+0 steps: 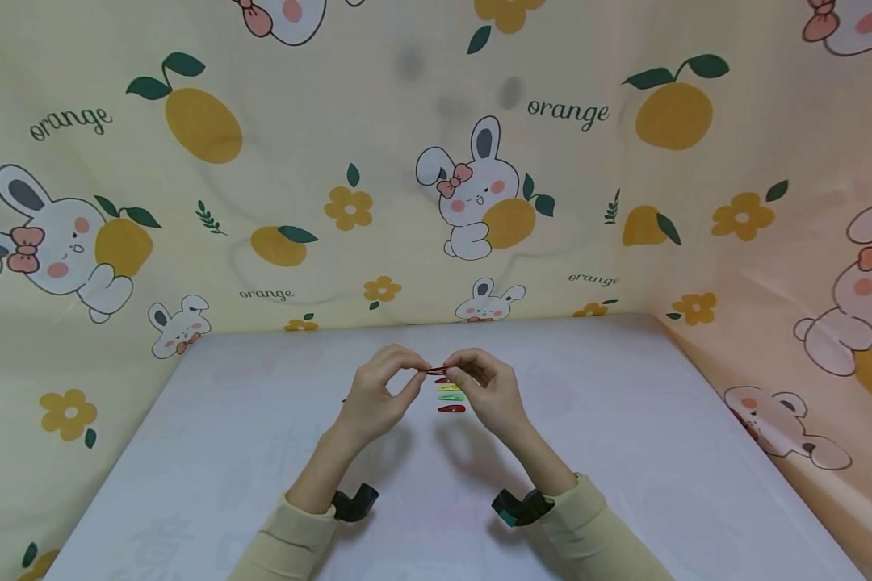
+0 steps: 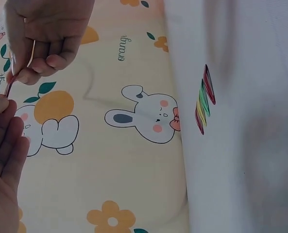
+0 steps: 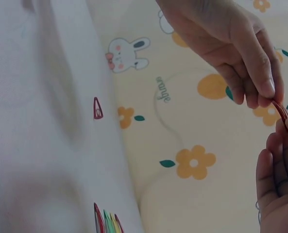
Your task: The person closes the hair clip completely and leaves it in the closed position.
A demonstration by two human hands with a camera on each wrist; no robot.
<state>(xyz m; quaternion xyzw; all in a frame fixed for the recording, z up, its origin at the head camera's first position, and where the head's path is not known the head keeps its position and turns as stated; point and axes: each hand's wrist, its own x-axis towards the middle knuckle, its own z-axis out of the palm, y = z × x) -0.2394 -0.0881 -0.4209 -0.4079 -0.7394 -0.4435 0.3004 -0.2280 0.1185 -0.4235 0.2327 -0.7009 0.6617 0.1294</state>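
Note:
Both hands meet above the table, in the middle of the head view. Between their fingertips they pinch a thin dark red snap hair clip (image 1: 437,371), the left hand (image 1: 381,397) at one end and the right hand (image 1: 490,393) at the other. In the right wrist view the clip (image 3: 281,110) shows as a narrow slanted strip, partly covered by the fingers. Under the hands lies a short row of hair clips: a red clip (image 1: 451,409), a green clip (image 1: 450,397), a yellow clip (image 1: 448,388) and another red clip (image 1: 442,380), half hidden by the right fingers.
A single red hair clip (image 3: 98,108) lies apart on the white table (image 1: 610,420), left of the row; the left hand nearly covers it in the head view. A cream curtain (image 1: 392,121) printed with rabbits and oranges rises behind the table and along its sides.

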